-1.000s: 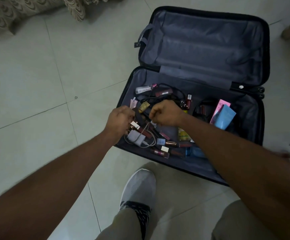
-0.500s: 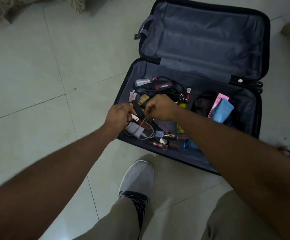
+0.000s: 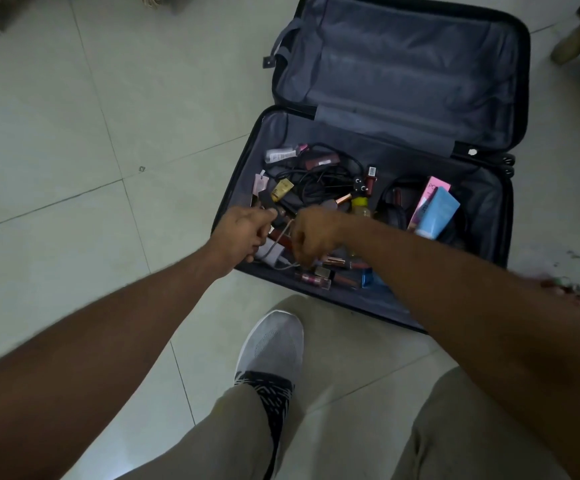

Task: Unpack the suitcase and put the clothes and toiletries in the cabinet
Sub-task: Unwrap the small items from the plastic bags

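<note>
Lying open on the pale tiled floor (image 3: 73, 116), the dark suitcase (image 3: 519, 98) fills the frame from 12 to 3 o'clock, its grey-lined lid half bare and its near half strewn with toiletries. Among them a clear tube (image 3: 281, 154) sits at the 11 o'clock corner of the near half, a tangle of black cable (image 3: 319, 181) runs across the middle to a plug (image 3: 360, 184), and a pink box (image 3: 432, 195) leans against a light blue tube (image 3: 437, 213) at 3 o'clock. Small lipsticks and bottles (image 3: 316, 278) crowd the near edge at 6 o'clock.

Both arms reach in from 7 and 4 o'clock. The left hand (image 3: 241, 237) has its fingers curled around small dark items at the case's 9 o'clock edge. The right hand (image 3: 312, 237) is curled too, close beside it, with a thin pale cord (image 3: 283, 232) running between them; whether it actually pinches the cord cannot be told. A white charger (image 3: 274, 254) lies just under the 2 hands, partly hidden by them.

A grey shoe (image 3: 274, 341) stands on the floor at 6 o'clock, just short of the case, with khaki trouser legs (image 3: 229, 438) below. A wooden furniture leg (image 3: 572, 43) shows at 2 o'clock.
</note>
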A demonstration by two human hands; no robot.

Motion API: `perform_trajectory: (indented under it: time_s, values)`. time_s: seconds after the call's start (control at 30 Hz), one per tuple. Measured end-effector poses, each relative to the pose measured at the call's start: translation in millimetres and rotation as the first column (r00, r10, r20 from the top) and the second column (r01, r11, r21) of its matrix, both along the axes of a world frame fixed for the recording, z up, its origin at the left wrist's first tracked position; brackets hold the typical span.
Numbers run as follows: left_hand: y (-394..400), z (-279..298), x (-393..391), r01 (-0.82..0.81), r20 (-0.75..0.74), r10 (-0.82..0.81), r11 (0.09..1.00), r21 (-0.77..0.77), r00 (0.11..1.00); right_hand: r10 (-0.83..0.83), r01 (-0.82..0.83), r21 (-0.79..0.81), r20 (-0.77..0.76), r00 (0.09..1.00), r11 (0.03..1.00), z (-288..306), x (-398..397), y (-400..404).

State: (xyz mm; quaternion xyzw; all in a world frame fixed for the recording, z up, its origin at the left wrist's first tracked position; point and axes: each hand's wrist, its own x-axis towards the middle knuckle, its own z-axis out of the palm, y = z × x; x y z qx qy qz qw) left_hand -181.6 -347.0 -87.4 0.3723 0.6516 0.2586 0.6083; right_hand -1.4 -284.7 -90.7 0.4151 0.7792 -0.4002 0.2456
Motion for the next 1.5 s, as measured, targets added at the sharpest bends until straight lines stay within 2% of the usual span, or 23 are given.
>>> perform_trajectory:
  time_s: [0.1, 0.2, 0.27, 0.3, 0.33, 0.4, 0.47, 0.53, 0.63, 0.7, 0.77, 0.83, 1.0, 1.1, 1.2, 1.3, 1.4, 1.5]
  values:
    - [-2, -1, 12, 0.158, -0.011, -0.158, 0.987, -0.011, 0.987, 0.192, -0.218, 0.112, 0.209, 0.959, 0.969, -17, -1, -22]
    - [0, -3, 24, 0.171, 0.032, -0.169, 0.984, -0.044, 0.985, 0.261, -0.314, 0.202, 0.252, 0.932, 0.928, -26, 1, -35]
    - [4, -4, 33, 0.151, 0.052, -0.148, 0.987, -0.052, 0.988, 0.193, -0.223, 0.138, 0.202, 0.96, 0.965, -25, 10, -36]
    - [7, -5, 38, 0.136, 0.065, -0.132, 0.989, -0.059, 0.989, 0.105, -0.117, 0.071, 0.149, 0.983, 0.991, -23, 18, -34]
    - [9, -5, 43, 0.118, 0.082, -0.112, 0.991, -0.07, 0.99, -0.018, 0.019, -0.015, 0.089, 0.996, 1.0, -19, 29, -30]
    - [17, -7, 57, 0.096, 0.122, -0.086, 0.992, -0.077, 0.989, -0.295, 0.288, -0.172, -0.016, 0.955, 0.942, -8, 58, -21]
    - [25, -7, 78, 0.121, 0.169, -0.108, 0.99, -0.074, 0.98, -0.515, 0.469, -0.304, -0.091, 0.852, 0.829, 7, 94, -11]
    - [33, -3, 104, 0.186, 0.19, -0.171, 0.981, -0.059, 0.967, -0.672, 0.576, -0.412, -0.134, 0.729, 0.706, 21, 133, -6]
    - [45, 5, 153, 0.276, 0.216, -0.268, 0.961, -0.007, 0.939, -0.805, 0.679, -0.451, -0.188, 0.562, 0.579, 37, 194, -11]
    - [53, 10, 191, 0.348, 0.265, -0.343, 0.937, 0.03, 0.901, -0.882, 0.744, -0.474, -0.226, 0.414, 0.471, 47, 233, -21]
    - [57, 14, 230, 0.458, 0.271, -0.457, 0.887, 0.063, 0.847, -0.929, 0.804, -0.472, -0.257, 0.267, 0.362, 54, 272, -38]
    - [56, 22, 271, 0.567, 0.236, -0.575, 0.817, 0.109, 0.783, -0.949, 0.852, -0.449, -0.272, 0.158, 0.27, 58, 311, -61]
    - [48, 35, 360, 0.723, 0.166, -0.752, 0.658, 0.21, 0.637, -0.955, 0.931, -0.36, -0.29, -0.057, 0.054, 67, 386, -119]
    - [51, 42, 405, 0.844, 0.088, -0.873, 0.487, 0.224, 0.48, -0.934, 0.954, -0.293, -0.322, -0.157, -0.059, 64, 418, -148]
    - [53, 49, 442, 0.913, -0.022, -0.929, 0.359, 0.194, 0.37, -0.908, 0.968, -0.216, -0.368, -0.199, -0.124, 55, 435, -169]
    - [54, 46, 466, 0.942, -0.128, -0.94, 0.296, 0.158, 0.317, -0.869, 0.968, -0.135, -0.428, -0.25, -0.212, 49, 444, -176]
    - [53, 36, 480, 0.932, -0.204, -0.912, 0.329, 0.15, 0.355, -0.849, 0.974, -0.033, -0.485, -0.211, -0.224, 37, 452, -178]
    - [46, 23, 486, 0.894, -0.281, -0.851, 0.401, 0.2, 0.444, -0.86, 0.983, 0.099, -0.503, -0.087, -0.157, 23, 457, -180]
